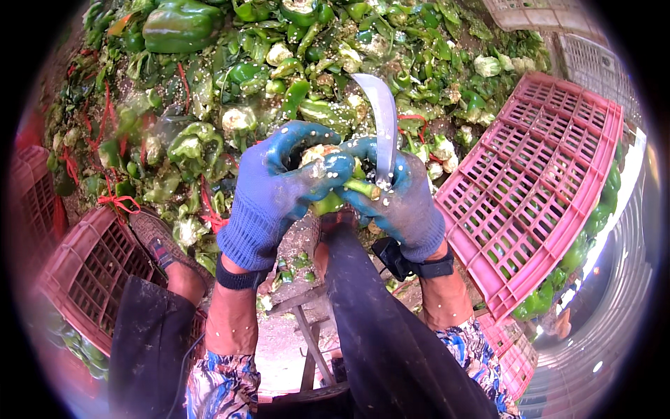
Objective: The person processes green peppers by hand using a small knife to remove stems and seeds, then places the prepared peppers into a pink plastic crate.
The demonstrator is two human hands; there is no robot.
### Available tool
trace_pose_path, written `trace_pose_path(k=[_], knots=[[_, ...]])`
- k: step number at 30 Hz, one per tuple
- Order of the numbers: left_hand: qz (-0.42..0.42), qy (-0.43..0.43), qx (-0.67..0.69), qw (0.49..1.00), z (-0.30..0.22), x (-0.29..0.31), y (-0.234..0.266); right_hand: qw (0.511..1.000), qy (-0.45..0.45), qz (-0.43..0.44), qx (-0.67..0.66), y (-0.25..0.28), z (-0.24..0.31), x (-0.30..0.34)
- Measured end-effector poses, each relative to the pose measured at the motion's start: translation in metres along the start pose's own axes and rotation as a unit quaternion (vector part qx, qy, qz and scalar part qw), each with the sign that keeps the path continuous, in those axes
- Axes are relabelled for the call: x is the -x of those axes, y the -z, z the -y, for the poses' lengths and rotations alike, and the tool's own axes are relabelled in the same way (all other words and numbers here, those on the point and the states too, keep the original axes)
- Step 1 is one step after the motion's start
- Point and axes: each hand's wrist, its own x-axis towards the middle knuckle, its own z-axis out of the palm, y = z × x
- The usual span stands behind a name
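Note:
Both my hands wear blue coated gloves dotted with pale seeds, and they meet at the middle of the view. My left hand is closed around a whitish, seedy pepper core, its thumb pressed against it. In my right hand is a curved knife, its blade pointing up and away from me; the handle is hidden in the glove. A green pepper stem sticks out between the two hands, by the right fingers. Whether the stem and core are joined cannot be made out. Some green pepper flesh shows below the fingers.
A heap of pepper scraps with seeds and red ties covers the ground ahead. One whole green pepper lies at the far left. A pink crate leans at right over green peppers; another crate stands left, beside my foot.

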Motion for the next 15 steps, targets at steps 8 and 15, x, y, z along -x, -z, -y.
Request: trace_pose_path(k=[8, 15], knots=[[-0.042, 0.042, 0.062, 0.996, -0.014, 0.009, -0.017, 0.983, -0.106, 0.046, -0.141, 0.013, -0.009, -0.002], [-0.003, 0.048, 0.209, 0.977, 0.012, 0.013, -0.001, 0.973, -0.153, 0.059, -0.16, 0.005, 0.0, -0.017]])
